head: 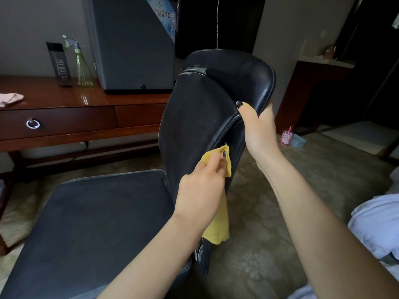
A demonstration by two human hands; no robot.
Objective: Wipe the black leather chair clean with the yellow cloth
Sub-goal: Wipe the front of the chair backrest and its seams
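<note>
Black leather chair (194,117) — backrest upright before the person, seat (97,223) at lower left.
Yellow cloth (218,231): pinched in the curled fingers of the left hand (200,190), pressed to the backrest's side seam, its tail hanging below the wrist.
Right hand (259,130): thumb and fingers clamped round the upper side edge, steadying it.
Step in hand — wiping the backrest edge.
Next move, by judgement: draw the cloth along the seam against that brace.

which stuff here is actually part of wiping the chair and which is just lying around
In the job: black leather chair, yellow cloth, left hand gripping the cloth, right hand holding the chair's back edge.
Lying about: pale green spray bottle, tall dark bottle, pink cloth on the wooden desk, small pink bottle on the carpet.
</note>
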